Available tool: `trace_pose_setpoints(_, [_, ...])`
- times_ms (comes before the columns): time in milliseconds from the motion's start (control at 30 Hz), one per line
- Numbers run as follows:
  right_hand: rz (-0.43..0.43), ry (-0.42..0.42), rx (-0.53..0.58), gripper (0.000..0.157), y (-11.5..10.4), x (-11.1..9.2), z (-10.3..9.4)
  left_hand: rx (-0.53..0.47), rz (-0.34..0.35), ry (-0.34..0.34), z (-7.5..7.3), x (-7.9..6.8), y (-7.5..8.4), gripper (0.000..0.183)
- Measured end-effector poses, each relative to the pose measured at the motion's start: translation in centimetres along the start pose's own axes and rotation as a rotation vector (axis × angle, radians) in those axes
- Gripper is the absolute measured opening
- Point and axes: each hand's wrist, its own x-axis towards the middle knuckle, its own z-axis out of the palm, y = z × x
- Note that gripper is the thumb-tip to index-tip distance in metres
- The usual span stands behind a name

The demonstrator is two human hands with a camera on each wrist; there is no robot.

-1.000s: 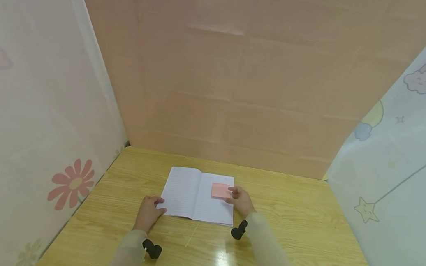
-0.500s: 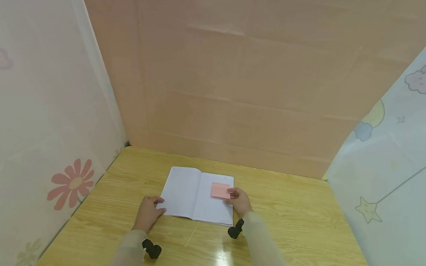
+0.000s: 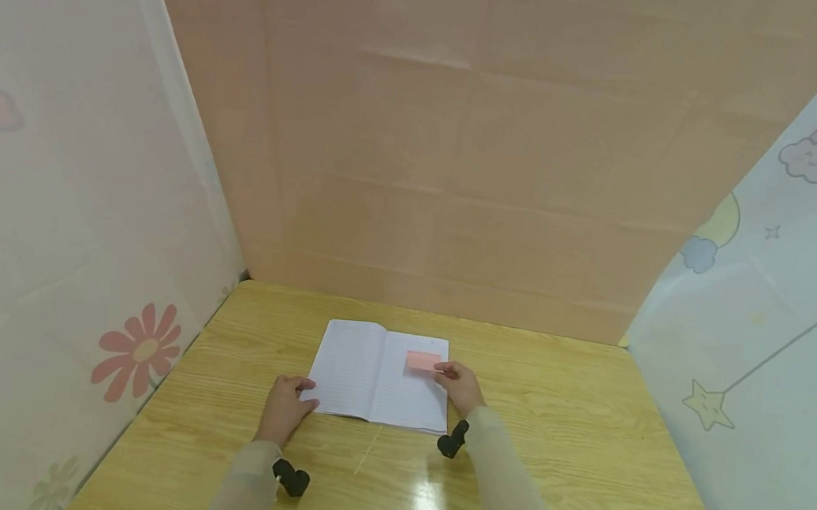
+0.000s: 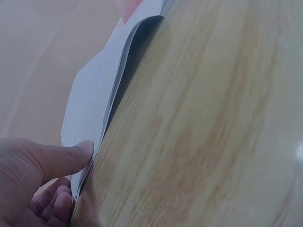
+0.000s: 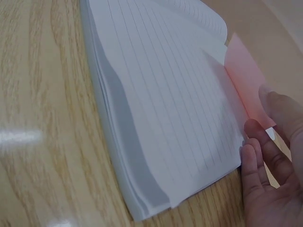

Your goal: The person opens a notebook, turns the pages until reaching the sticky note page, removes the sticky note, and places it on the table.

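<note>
An open notebook [image 3: 343, 369] with lined white pages lies on the wooden table. At its near left corner, my left hand [image 3: 286, 408] holds on, the thumb [image 4: 71, 158] flat on the page and the other fingers curled at the edge beneath. Over the right page, my right hand [image 3: 461, 387] pinches a pink sticky note [image 3: 422, 360] by its right end, between thumb and fingers. In the right wrist view the sticky note [image 5: 244, 78] stands tilted up from the paper, casting a shadow on it. The other right fingertips [image 5: 248, 153] are right at the notebook's edge.
Yellow wood-grain tabletop [image 3: 552, 439] surrounds the notebook. A brown paper sheet [image 3: 443, 170] hangs behind, and pale printed panels [image 3: 48, 222] flank both sides. Black wrist mounts [image 3: 291, 477] sit on both sleeves.
The sticky note has tilted up, its near edge lifting, so it looks narrower from the head. My right hand has shifted slightly left and its fingers have drawn together. The left hand stays put.
</note>
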Motion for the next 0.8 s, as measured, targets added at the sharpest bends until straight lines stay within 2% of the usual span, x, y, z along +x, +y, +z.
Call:
trace_pose_setpoints(233, [0.009,0.019,0.044,0.016,0.15,0.12,0.25,-0.002,0.003,0.002,0.00,-0.02,-0.02,0.028])
trace_pose_setpoints(433, [0.027,0.054,0.004,0.017,0.09,0.02,0.35,-0.007,0.002,-0.001,0.07,0.12,-0.11,0.027])
trace_pose_setpoints(800, [-0.007,0.034,-0.005,0.014,0.52,0.40,0.11,-0.010,0.003,-0.006,0.03,0.08,-0.22,0.027])
